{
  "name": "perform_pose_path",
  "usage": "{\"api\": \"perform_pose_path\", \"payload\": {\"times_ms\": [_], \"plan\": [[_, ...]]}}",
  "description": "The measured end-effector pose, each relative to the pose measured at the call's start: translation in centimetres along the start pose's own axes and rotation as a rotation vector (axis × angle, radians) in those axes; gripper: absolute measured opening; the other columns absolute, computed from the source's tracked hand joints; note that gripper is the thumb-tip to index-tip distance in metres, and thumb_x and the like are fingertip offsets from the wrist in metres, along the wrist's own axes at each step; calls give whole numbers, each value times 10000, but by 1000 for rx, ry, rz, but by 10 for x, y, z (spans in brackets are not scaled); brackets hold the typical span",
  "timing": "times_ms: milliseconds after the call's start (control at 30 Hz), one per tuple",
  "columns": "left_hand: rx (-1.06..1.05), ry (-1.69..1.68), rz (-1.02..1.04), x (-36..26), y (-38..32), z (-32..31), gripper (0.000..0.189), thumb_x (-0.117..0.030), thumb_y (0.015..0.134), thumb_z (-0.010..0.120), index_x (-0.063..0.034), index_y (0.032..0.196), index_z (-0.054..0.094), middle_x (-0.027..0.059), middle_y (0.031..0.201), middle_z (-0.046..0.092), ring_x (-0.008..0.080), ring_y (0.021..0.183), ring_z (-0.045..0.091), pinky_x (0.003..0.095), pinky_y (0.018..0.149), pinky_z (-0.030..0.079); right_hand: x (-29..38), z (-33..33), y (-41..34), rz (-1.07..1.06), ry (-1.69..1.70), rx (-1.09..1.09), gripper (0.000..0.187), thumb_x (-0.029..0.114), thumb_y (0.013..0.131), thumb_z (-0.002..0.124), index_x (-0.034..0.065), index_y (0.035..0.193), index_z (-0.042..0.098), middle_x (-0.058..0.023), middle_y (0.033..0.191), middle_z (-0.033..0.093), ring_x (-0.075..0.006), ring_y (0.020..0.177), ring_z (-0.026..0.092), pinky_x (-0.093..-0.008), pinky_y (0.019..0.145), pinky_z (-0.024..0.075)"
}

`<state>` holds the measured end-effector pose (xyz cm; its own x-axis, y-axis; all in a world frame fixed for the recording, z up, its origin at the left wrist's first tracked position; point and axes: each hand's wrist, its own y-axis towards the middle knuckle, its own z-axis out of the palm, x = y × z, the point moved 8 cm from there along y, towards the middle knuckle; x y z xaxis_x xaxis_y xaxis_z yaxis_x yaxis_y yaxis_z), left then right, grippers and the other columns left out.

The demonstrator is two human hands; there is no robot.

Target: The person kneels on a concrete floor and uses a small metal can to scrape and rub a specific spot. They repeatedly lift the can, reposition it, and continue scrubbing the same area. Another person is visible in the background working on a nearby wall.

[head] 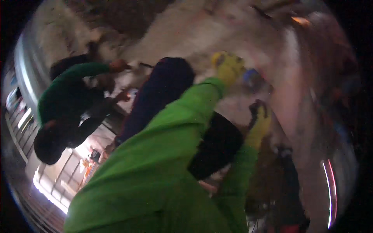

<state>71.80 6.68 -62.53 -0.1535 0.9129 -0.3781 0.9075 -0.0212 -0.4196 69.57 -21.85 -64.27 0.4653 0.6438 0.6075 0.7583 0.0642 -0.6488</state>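
Observation:
Both hands wear yellow gloves with dark patches, below green sleeves. My left hand point(228, 66) is over pale, uneven ground point(201, 43), beyond my dark-trousered knee point(174, 71); its fingers look bent, but blur hides whether it holds anything. Just right of it lies a small blue object point(251, 76), too blurred to name. Lower and to the right is my right hand point(260, 115), with something dark at its fingers point(256, 107); whether that is the glove's coating or a held thing is unclear. The two hands are apart.
A person in a dark green top point(72, 93) bends at the left, hands low near the ground. A pale raised ridge or edge point(288, 96) runs down the right side. Bright slatted structures stand lower left. Dark, unclear shapes point(282, 177) are at lower right.

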Motion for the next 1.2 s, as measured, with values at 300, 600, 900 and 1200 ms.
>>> {"api": "perform_pose_path", "payload": {"times_ms": [300,600,900,1200], "plan": [[-59,-95,135,-190,-71,-109,319,-330,864,664,-179,1134,740,74,1148,643,352,1099,565,565,874,484,46,-204,-172,105,19,-69,365,220,1035,593,-27,1299,643,-108,1211,678,-208,1082,637,-344,940,510],[-99,-69,-88,-313,-95,-58,311,-227,910,635,-244,1216,683,74,1342,566,386,1151,527,616,916,444,-32,-306,-165,109,94,153,337,202,1033,596,-31,1269,655,-89,1160,680,-190,1042,635,-336,917,514],[17,-186,-196,-377,-114,-48,583,-239,786,784,-251,1349,635,83,1404,518,382,1230,481,568,932,448,-40,-386,-178,114,61,151,302,174,1032,594,-31,1241,668,-67,1123,681,-165,1025,624,-324,908,508],[-76,-276,-595,-271,-94,-34,745,-253,671,861,-244,1364,590,90,1333,540,386,1192,522,522,916,485,79,-294,-114,41,-103,288,386,186,968,699,-33,1285,678,-83,1149,723,-173,1004,652,-323,917,527]]}}
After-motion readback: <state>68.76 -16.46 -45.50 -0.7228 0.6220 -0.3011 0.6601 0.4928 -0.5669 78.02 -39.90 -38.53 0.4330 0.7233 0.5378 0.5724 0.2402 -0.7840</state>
